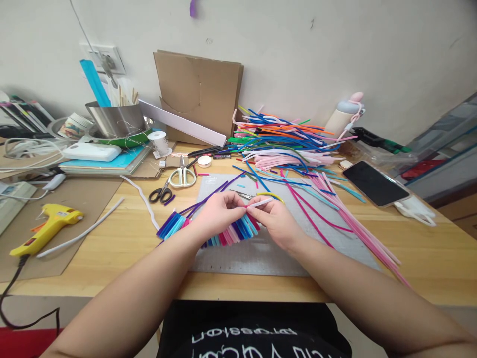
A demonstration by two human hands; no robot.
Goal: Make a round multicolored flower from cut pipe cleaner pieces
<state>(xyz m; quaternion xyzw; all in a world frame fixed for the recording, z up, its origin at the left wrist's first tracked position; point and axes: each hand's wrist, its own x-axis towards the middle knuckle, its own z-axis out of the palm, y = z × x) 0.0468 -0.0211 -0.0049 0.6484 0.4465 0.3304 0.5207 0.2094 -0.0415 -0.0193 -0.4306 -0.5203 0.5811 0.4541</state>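
A fringe of short folded pipe cleaners in blue, purple, pink and light blue hangs below my hands, partly hidden behind my left wrist. My left hand pinches its upper edge near the right end. A pale, whitish pipe cleaner sticks out from between the fingers of my right hand, which is closed on it. The fingertips of both hands nearly meet, and small pink bits show between them. Under the hands lies a grey cutting mat. Purple pipe cleaners lie just beyond my left hand.
A heap of coloured pipe cleaners lies at the back, with pink ones at right. White-handled scissors and black-handled scissors rest left of the mat. A yellow glue gun is far left, a phone right.
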